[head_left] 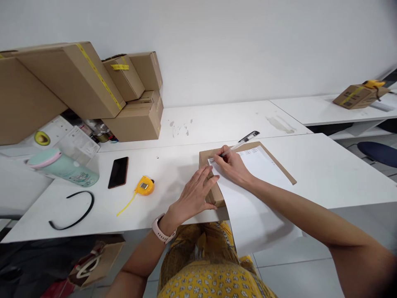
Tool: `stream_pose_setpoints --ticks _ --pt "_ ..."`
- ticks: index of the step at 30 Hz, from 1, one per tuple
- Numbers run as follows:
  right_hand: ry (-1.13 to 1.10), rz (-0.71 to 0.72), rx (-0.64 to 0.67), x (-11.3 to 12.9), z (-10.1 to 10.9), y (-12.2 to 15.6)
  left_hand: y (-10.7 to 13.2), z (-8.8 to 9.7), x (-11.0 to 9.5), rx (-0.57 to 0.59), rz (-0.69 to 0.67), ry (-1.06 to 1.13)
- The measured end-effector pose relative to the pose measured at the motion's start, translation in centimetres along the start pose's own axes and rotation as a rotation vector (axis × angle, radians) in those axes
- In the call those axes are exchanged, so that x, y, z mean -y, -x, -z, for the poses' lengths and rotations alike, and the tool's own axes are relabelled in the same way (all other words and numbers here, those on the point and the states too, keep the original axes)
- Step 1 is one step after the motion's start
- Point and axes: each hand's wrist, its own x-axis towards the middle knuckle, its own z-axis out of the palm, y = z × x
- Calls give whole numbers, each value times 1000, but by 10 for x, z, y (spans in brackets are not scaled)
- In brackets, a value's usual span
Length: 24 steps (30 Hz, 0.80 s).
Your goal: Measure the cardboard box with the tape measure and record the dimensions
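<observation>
A flat cardboard box [277, 165] lies on the white table [325, 165] in front of me, with a white sheet of paper [257, 194] spread over it and hanging past the table's front edge. My right hand [232, 165] is closed on a clear pen [240, 143] whose tip rests on the sheet's top left corner. My left hand [195, 192] lies flat, fingers stretched out, on the box's left edge and the paper. A pale watch sits on that wrist.
A yellow tape measure [144, 186], a black phone [118, 172], a black curved band [74, 209] and a mint bottle [63, 167] lie to the left. Cardboard boxes [77, 78] are stacked at the back left. Another taped box [356, 96] sits on the far right table.
</observation>
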Motion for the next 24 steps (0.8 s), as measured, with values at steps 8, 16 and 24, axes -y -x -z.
stream_pose_setpoints --ticks 8,16,24 --pt "-23 10 -8 -1 -4 -3 1 -2 0 -24 7 11" --pt "43 55 9 -3 -4 -6 1 -2 0 -42 -9 -14" --pt "75 57 16 -2 -5 -6 2 -4 1 -45 7 13"
